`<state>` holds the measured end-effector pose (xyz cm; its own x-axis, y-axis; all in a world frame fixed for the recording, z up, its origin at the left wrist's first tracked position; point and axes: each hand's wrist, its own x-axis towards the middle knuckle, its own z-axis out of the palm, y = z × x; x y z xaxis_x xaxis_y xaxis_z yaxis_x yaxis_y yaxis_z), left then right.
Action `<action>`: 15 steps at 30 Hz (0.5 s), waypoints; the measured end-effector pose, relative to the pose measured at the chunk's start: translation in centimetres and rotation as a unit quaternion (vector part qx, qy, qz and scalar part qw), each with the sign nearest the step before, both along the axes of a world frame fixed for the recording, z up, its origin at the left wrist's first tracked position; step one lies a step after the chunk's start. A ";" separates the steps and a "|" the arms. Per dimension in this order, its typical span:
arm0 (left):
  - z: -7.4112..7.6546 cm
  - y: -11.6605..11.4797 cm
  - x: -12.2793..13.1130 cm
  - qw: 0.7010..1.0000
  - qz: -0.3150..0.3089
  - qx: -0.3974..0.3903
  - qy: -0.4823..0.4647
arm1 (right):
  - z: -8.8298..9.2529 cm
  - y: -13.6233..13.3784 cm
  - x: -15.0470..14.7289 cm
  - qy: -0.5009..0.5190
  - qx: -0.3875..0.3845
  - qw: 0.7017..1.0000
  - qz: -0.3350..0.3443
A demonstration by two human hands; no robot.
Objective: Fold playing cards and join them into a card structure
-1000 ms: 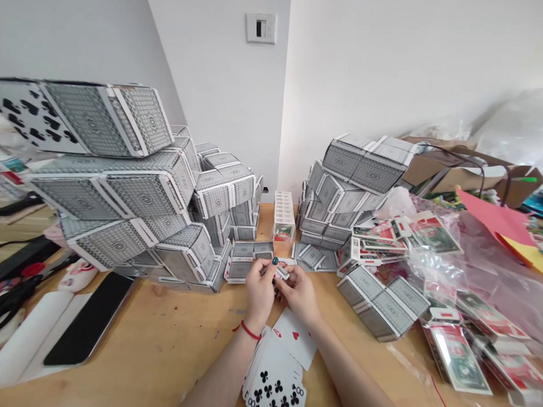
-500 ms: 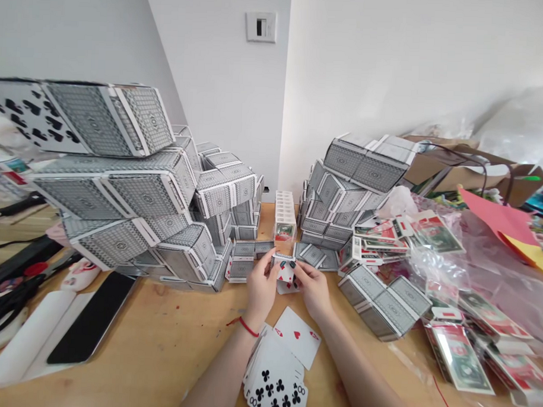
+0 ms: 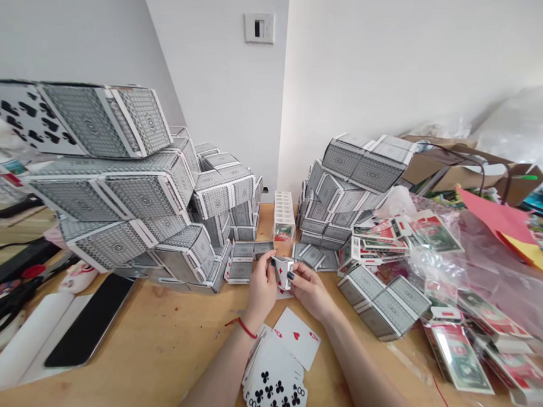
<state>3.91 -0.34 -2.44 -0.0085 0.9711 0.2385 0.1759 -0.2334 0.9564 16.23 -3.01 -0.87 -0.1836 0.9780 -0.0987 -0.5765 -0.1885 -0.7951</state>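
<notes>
Between both hands is a playing card with red diamonds, its right side bent round. My left hand, with a red string at the wrist, pinches the card's left side. My right hand closes its thumb and fingers on the bent right side. Just below, another red-marked card lies on the table, partly hidden by the hands. Nearer me, between the forearms, rests a loose pile of cards with an eight of clubs on top. A large ace of hearts sticks out of it at the upper right.
Stacked blocks of folded cards stand at left and right. A row of card boxes stands behind the hands. On the left lies a black phone; at right are card packs, plastic wrap and a folded-card block.
The card between my hands has been turned and bent, with its right side now folded round. My right fingers have shifted onto that side. The pile on the table looks the same.
</notes>
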 end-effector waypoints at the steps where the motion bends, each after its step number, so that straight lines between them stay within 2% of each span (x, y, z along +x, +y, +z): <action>1: 0.0 0.0 0.0 1.000 -0.011 -0.004 0.000 | -0.2 0.0 0.0 0.001 0.001 1.000 0.004; 7: 0.7 -0.4 0.3 0.998 -0.059 -0.009 0.010 | -0.9 0.2 0.0 -0.012 0.001 1.000 0.017; 12: 1.4 -0.5 0.2 0.993 -0.073 0.081 0.044 | -0.7 0.3 -0.1 -0.018 -0.017 1.000 0.000; 15: 1.4 -0.4 0.0 0.990 -0.040 0.115 0.066 | -0.5 0.4 0.0 0.004 -0.020 1.000 0.001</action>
<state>3.90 -0.76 -1.09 0.1125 0.8870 0.4478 0.2674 -0.4610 0.8461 16.22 -2.65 -1.33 -0.1870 0.9727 -0.1370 -0.5820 -0.2221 -0.7823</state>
